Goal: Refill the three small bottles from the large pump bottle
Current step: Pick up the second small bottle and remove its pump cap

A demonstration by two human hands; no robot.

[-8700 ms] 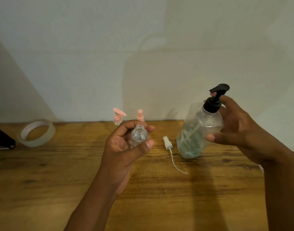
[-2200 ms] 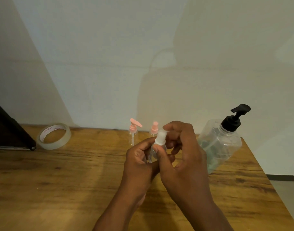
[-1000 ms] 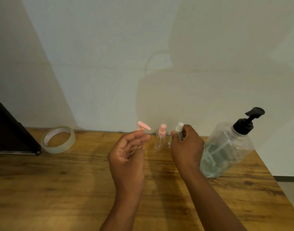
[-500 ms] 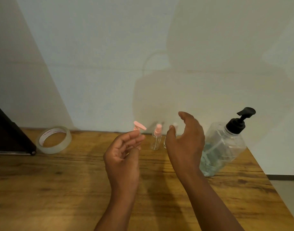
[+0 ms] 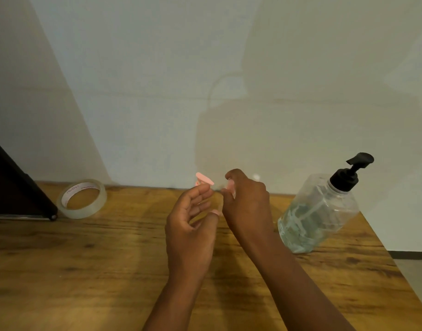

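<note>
My right hand (image 5: 247, 201) reaches to the back of the wooden table (image 5: 85, 271), its fingers curled round a small bottle with a pink spray cap (image 5: 230, 186); most of that bottle is hidden. My left hand (image 5: 193, 225) hovers beside it with relaxed fingers and holds nothing. Above its fingertips shows the pink pump top of another small bottle (image 5: 204, 179). The white cap of a third small bottle (image 5: 256, 176) peeks out behind my right hand. The large clear pump bottle (image 5: 319, 211) with a black pump head stands to the right, partly full.
A roll of clear tape (image 5: 82, 199) lies at the back left by a dark flat object (image 5: 14, 187). A pale wall runs along the table's back edge. The table's right edge slants just past the large bottle.
My right hand left the white-capped bottle standing at the back, lifted open, then moved left and closed on the pink spray-cap bottle. My left hand stayed hovering, empty.
</note>
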